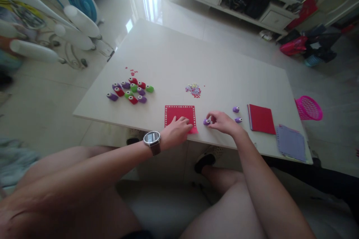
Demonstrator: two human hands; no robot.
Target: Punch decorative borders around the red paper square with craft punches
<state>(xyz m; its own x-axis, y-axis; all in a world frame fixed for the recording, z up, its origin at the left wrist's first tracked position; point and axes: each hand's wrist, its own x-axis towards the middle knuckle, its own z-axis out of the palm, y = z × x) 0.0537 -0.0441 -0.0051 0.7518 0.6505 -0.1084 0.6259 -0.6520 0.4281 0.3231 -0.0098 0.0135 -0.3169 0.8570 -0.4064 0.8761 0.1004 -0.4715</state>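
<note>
A red paper square with a border of punched holes lies near the front edge of the pale table. My left hand, a watch on its wrist, rests on the sheet's lower part with fingers flat. My right hand pinches a small purple punch just right of the sheet. Two more purple punches sit beyond my right hand.
A cluster of red, green and purple punches lies at the left. A small heap of paper bits is mid-table. A red paper stack and a lilac stack lie at the right. A pink basket stands on the floor.
</note>
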